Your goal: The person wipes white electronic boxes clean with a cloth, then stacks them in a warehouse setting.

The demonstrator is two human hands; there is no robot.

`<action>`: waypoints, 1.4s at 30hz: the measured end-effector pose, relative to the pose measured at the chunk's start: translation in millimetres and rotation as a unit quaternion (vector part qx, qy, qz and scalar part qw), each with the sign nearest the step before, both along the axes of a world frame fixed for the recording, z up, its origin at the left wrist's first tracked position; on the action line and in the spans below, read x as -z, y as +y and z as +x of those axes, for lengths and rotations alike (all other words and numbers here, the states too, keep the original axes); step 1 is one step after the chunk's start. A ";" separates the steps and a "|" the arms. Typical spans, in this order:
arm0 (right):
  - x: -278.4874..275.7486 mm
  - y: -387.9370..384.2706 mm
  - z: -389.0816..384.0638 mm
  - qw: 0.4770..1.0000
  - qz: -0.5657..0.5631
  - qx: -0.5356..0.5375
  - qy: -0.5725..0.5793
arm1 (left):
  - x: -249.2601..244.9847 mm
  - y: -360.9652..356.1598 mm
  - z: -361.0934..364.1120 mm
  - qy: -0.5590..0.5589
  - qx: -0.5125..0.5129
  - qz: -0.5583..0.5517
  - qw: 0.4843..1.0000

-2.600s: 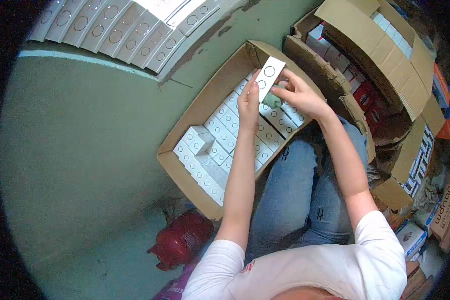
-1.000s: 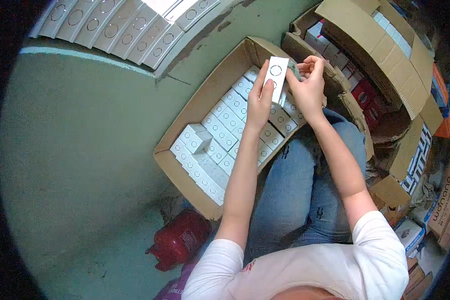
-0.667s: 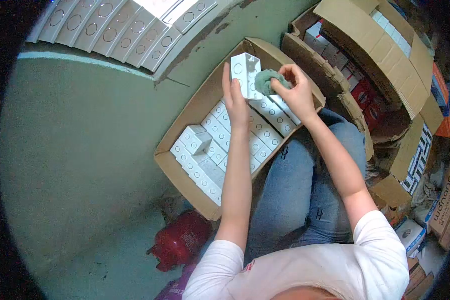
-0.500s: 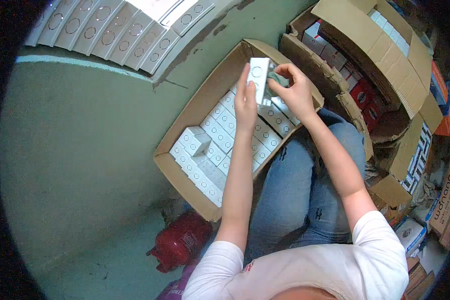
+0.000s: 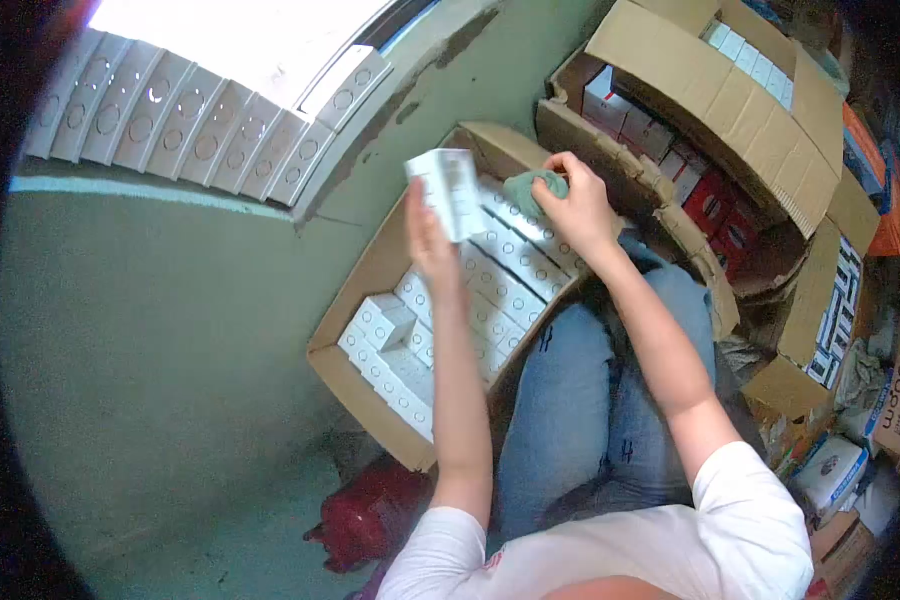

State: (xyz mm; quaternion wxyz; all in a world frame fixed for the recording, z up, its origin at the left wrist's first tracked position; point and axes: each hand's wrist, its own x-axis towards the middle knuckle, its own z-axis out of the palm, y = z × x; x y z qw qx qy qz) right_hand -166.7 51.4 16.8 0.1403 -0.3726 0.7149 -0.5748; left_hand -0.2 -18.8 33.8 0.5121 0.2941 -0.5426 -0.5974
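Observation:
My left hand (image 5: 430, 240) grips a white electrical wall box (image 5: 448, 192), tilted and a little blurred, above the left part of an open carton (image 5: 365, 405). A crumpled green cloth (image 5: 530, 190) is pinched in my right hand (image 5: 577, 205), apart from the held box, over the carton's far right side. Below both hands, rows of white wall boxes (image 5: 500, 295) with round knockouts fill much of the carton. One wall box (image 5: 382, 320) sits higher than the others near the left end. My left forearm hides part of the rows.
Similar boxes (image 5: 140, 120) line the window sill at upper left. Large cartons (image 5: 715, 100) with red and white packs stand close on the right. A red fire extinguisher (image 5: 370, 515) lies by the carton's near end. My legs (image 5: 560, 400) are beside the carton.
My left hand has carried the wall box left and down, away from the cloth. My right hand still holds the cloth and has shifted slightly; the camera view has shifted too.

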 end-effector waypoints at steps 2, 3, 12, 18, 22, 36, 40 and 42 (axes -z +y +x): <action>-9.7 5.9 -9.4 0.996 0.035 -0.021 -0.078 | -20.1 -20.9 13.8 -0.050 -0.034 -0.062 0.996; -0.4 3.4 -14.7 0.992 0.017 -0.021 -0.120 | -31.3 -29.3 19.7 -0.096 -0.043 -0.094 0.990; -2.0 6.8 -37.1 0.786 -0.106 -0.126 -0.596 | -194.4 -100.7 -21.9 -0.527 -0.042 -0.589 0.611; -28.7 6.5 -28.2 0.724 -0.158 -0.167 -0.651 | -221.8 -139.3 -41.9 -0.672 0.038 -0.474 0.568; -28.3 11.0 -29.4 0.754 -0.140 -0.217 -0.604 | -214.6 -154.3 -41.6 -0.708 0.035 -0.485 0.512; -8.4 9.6 8.9 0.960 0.137 -0.245 0.026 | -210.8 -181.9 -32.9 -0.759 -0.011 -0.497 0.419; 4.6 5.5 29.1 0.967 0.138 -0.201 0.068 | -218.4 -193.9 -41.1 -0.808 0.013 -0.438 0.394; 12.3 3.1 37.1 0.989 0.072 -0.098 0.083 | -228.3 -200.5 -38.9 -0.792 0.050 -0.431 0.429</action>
